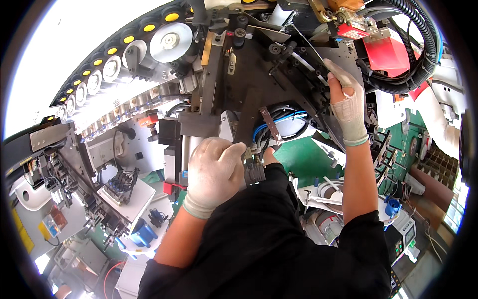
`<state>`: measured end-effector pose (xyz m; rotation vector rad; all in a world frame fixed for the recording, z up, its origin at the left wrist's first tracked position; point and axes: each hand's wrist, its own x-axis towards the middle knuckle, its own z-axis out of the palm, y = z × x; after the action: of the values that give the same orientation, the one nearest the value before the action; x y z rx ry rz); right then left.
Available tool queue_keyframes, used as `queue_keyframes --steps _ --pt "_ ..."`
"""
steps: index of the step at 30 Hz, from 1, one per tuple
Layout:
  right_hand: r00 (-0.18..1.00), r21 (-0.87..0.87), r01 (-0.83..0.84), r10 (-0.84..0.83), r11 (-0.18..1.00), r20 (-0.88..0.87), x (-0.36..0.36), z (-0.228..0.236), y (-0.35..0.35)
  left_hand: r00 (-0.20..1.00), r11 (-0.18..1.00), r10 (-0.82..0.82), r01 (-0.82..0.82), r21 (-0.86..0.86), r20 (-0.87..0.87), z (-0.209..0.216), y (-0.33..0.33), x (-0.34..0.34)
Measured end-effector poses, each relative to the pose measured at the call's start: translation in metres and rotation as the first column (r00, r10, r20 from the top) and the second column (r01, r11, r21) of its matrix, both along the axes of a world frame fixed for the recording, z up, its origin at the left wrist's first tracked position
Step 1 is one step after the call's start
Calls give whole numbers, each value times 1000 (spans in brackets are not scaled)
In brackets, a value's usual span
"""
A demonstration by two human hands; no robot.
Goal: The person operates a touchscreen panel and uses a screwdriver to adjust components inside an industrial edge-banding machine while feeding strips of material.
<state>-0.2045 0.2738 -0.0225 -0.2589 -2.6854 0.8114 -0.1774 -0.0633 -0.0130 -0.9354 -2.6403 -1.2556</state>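
Note:
My left hand [214, 169], in a pale glove, is closed with its back up at the near edge of a dark machine frame [199, 123]. Its curled fingers hide whatever they may hold. On the right, my gloved right hand [349, 107] has its fingers drawn together at the near end of a thin metal rod [308, 44], which slants away up and left. The thumb tip is bare through the glove. Between the hands lies a dark metal plate [269, 79] with guide bars and small rollers. The rod's grip inside the right hand is hidden.
A row of pulleys with yellow caps [129, 39] and a large pale disc [171, 41] curve along the far left. Thick black corrugated hoses [423, 60] loop beside a red cover [386, 56] at far right. Blue and black cables [279, 122] run below the plate.

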Motion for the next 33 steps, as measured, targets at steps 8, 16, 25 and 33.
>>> queue_keyframes --steps 8,16,25,33 --pt "998 36 -7 10 999 -62 1 1 6 1000 999 5 -4 -40 25 -4 -6 5" --pt "998 73 -27 31 997 -48 -5 -4 10 1000 997 8 -7 -74 18 -2 -2 3" --pt "999 63 -5 3 998 40 -6 -3 18 1000 999 12 -10 -49 26 2 1 3" --pt "999 101 -15 18 995 -31 -3 -6 21 1000 998 16 -16 -54 -2 -1 1 4"
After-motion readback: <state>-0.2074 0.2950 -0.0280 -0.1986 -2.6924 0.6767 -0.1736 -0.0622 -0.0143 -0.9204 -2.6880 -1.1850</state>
